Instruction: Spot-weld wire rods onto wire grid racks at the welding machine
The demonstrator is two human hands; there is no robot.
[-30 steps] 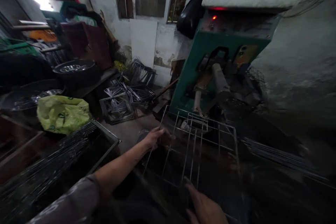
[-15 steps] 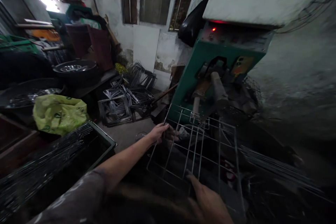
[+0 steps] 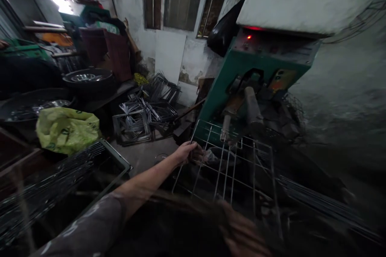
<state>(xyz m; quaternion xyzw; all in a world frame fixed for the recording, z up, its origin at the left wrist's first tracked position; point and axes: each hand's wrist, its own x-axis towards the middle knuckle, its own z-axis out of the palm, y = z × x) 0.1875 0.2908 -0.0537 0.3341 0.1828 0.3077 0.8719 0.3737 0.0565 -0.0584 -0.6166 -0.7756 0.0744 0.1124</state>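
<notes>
A wire rack (image 3: 228,168), a rectangular grid of thin metal rods, lies tilted in front of me under the welding-type machine's electrodes (image 3: 226,126). My left hand (image 3: 191,153) is closed around the rack's left side, thumb on top. At the rack's near edge is my right hand (image 3: 241,225), blurred and partly covered by a dark shape close to the camera; it appears closed on the wires. The rack's far edge reaches the lower electrode area of the green machine (image 3: 268,64).
Several wire frames (image 3: 135,120) lie piled on the floor ahead. Left stand a yellow-green plastic bag (image 3: 68,130), a crate (image 3: 116,160) with wire racks, and round dark pans (image 3: 87,76) of shiny metal parts. Long rods (image 3: 325,200) lie at the right.
The view has shifted slightly, and the rack and my left hand hold nearly the same place. A dark blurred shape now covers much of the lower middle and part of my right hand.
</notes>
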